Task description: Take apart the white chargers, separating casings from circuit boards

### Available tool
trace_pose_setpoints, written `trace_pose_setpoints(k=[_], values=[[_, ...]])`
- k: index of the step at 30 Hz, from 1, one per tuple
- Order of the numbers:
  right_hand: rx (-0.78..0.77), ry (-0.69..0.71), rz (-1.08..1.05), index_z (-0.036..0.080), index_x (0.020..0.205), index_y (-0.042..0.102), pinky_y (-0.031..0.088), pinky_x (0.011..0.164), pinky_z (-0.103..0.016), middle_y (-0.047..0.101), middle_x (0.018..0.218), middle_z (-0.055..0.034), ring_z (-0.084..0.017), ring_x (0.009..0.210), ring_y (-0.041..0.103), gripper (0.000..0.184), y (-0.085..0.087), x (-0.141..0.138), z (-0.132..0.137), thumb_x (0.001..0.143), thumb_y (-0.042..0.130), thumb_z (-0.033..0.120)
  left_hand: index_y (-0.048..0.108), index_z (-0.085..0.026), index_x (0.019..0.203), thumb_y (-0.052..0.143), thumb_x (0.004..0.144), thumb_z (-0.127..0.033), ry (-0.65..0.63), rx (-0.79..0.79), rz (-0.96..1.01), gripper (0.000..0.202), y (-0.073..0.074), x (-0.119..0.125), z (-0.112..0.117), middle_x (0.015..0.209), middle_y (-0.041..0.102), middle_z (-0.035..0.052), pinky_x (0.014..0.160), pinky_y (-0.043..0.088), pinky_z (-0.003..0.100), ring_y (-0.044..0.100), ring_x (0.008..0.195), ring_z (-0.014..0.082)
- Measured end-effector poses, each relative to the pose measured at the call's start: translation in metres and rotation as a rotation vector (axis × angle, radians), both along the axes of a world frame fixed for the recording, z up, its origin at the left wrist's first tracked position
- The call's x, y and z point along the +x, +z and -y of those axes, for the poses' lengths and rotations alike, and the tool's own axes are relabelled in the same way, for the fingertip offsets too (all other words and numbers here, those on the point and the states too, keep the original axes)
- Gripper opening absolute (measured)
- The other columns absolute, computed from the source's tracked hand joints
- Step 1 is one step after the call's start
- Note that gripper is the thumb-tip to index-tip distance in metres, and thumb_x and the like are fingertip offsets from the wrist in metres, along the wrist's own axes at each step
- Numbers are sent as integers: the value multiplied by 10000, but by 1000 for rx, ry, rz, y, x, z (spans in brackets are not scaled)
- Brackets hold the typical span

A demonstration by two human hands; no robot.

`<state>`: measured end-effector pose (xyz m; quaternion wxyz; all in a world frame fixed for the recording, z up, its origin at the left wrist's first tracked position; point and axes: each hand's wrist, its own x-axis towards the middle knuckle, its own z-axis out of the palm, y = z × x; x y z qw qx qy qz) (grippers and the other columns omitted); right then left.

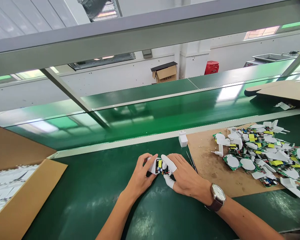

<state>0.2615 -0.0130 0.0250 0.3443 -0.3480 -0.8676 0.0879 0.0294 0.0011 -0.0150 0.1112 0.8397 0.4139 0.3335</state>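
Note:
A small circuit board [160, 165] with a yellow component is held between my two hands above the green work surface. My left hand [145, 171] has its fingers and thumb closed around a white plastic piece [152, 167] at the board's left end. White covers wrap the thumb and a finger of my right hand [178, 173], which grips the board's right side. Whether the board sits inside the white piece or only against it, I cannot tell. A small white plastic housing [183, 139] stands just beyond my right hand, and tweezers [192, 161] lie beside it.
On the right, a cardboard sheet [202, 156] carries a heap of circuit boards [260, 150] with white parts. An open carton [43, 190] of white pieces stands at left. Behind the bench runs a green belt [152, 116], with a metal beam [140, 33] overhead.

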Motion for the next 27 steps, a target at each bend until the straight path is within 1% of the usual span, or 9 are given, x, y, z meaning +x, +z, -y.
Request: trace_pose_setpoints(k=[5,11,17,22,27], values=[[3,6,10,129,1470,374,586,892,-527,603,1137,-149,-309,1031,569,687,0,0,0,808,532,30,450,-323,1507,639,924,-126,1,-3,-4,644,1,0,0,1294,497,121,931,592,418,606,1135,253],[15,12,-5,138,1471,367,584,903,-536,608,1149,-152,-313,1042,580,662,2,0,-1,835,527,41,446,-321,1512,650,926,-134,-7,-12,1,648,1,0,0,1297,488,118,921,596,398,604,1137,249],[-1,22,-11,140,1453,383,579,911,-536,614,1165,-157,-315,1056,586,647,1,0,-1,832,541,49,419,-325,1524,658,926,-123,-23,-22,2,675,1,1,0,1295,475,113,957,570,420,577,1146,245],[-2,26,-27,139,1451,391,580,919,-523,616,1173,-156,-312,1071,590,659,1,1,-1,815,532,37,412,-335,1526,652,928,-123,-13,-21,-7,678,2,1,0,1290,473,108,956,561,420,568,1142,243],[-1,17,-23,149,1461,381,576,928,-541,616,1187,-159,-321,1099,587,684,1,1,-1,803,515,20,415,-343,1524,654,926,-128,-7,-13,-9,679,3,2,0,1282,478,103,948,565,413,573,1137,243]])
